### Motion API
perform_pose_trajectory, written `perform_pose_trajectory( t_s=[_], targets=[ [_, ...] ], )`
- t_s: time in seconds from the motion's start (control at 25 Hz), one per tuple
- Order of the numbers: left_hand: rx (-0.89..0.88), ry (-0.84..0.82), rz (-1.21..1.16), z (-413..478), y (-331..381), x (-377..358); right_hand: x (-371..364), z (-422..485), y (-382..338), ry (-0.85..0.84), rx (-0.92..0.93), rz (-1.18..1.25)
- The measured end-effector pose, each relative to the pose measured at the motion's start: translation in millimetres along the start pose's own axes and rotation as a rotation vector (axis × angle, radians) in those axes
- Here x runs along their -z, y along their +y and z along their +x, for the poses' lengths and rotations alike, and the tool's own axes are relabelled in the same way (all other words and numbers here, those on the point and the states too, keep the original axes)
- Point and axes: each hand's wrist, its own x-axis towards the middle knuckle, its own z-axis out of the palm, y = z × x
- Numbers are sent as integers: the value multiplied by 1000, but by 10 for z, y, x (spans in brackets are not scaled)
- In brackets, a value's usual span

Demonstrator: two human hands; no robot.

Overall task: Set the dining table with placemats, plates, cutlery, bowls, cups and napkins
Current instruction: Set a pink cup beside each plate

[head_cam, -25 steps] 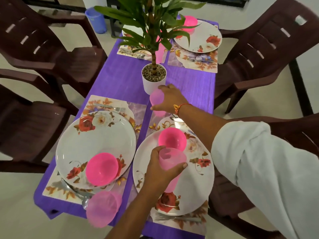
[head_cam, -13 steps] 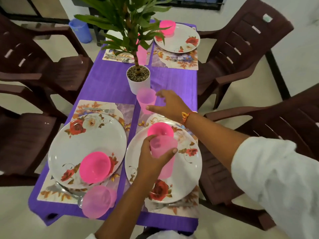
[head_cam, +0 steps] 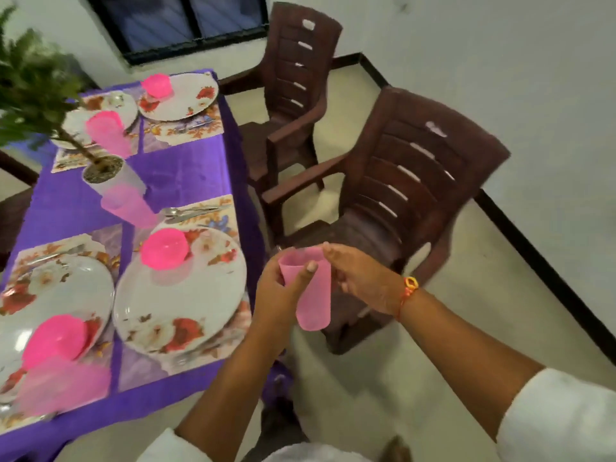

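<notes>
Since half a second ago the left hand has carried the pink cup off the plate to mid-frame, past the right edge of the desk, with fingers and thumb curled round it. The right hand has left the other cup beside the plant pot and touches the held cup's far side; whether it grips, I cannot tell.

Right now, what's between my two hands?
In the head view, a pink cup: your left hand grips it from one side, and your right hand's fingers touch its rim from the other.
</notes>
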Motion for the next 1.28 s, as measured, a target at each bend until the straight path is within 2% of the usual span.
perform_pose_trajectory(
  t_s=[0.12,0.24,0.48,0.76,1.16,1.28],
  targets=[
    [52,-138,-21,-306,4,-826,643,-838,283,81,97,39],
    [41,-286,-32,-463,70,-1569,1189,-1431,413,218,107,75],
    [70,-411,-110,-145,199,-2812,2185,-1846,281,448,112,82],
    [76,-474,-190,1052,269,-4205,3883,-1446,-156,506,60,41],
    [19,-376,-198,2667,1063,-5467,5779,-315,-1000,439,94,61],
    [22,-309,-217,3180,1124,-5833,6405,122,-1129,350,99,69]
  ],
)
